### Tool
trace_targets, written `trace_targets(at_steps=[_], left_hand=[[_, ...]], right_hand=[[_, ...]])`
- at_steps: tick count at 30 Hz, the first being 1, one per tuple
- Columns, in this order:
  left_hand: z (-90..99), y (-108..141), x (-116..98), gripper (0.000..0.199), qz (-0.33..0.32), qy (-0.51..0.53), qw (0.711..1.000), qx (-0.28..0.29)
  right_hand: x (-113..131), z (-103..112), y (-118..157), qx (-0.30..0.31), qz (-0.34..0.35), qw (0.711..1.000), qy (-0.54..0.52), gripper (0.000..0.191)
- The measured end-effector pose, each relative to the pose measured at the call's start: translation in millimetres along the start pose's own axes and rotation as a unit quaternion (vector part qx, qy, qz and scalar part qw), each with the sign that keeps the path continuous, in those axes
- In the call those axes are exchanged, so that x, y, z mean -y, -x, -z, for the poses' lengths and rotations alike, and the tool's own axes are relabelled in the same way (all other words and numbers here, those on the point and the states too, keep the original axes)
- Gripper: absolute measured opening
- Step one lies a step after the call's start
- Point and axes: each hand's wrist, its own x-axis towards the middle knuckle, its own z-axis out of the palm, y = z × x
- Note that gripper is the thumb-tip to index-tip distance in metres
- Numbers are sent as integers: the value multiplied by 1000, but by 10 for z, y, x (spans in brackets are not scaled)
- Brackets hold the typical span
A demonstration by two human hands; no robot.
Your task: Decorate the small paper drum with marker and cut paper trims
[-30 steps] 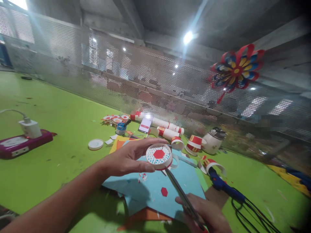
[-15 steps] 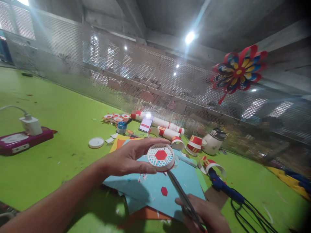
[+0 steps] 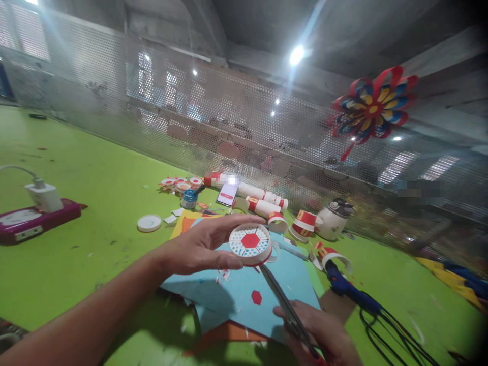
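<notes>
Between the thumb and fingers of my left hand (image 3: 208,245) is a round white paper disc (image 3: 250,243) with a raised rim, a red hexagon at its centre and blue dots around it. My right hand (image 3: 318,330) is closed on a pair of scissors (image 3: 286,306), whose blades point up and left to the disc's lower edge. The blades look closed together. Below the disc, a small red hexagon (image 3: 256,297) lies on light blue paper (image 3: 284,317) with small scraps.
A blue glue gun (image 3: 353,292) with a black cable lies at right. Behind are paper rolls (image 3: 263,206), a phone (image 3: 227,193), a blue jar (image 3: 189,199) and a white container (image 3: 333,219). A purple power strip (image 3: 41,222) is at left; a paper flower (image 3: 373,109) hangs upper right.
The view has shifted slightly. My left hand still holds the disc, which is tilted a little differently, and my right hand still holds the scissors just below it.
</notes>
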Motion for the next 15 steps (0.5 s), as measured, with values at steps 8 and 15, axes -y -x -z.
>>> trace_targets(at_steps=[8, 15], left_hand=[[-11, -1, 7, 58, -2, 9, 1000, -11], [-9, -10, -7, 59, 0, 7, 1000, 1]], right_hand=[[2, 10, -4, 1, -2, 1000, 17, 23], [21, 13, -8, 6, -17, 1000, -17, 22]])
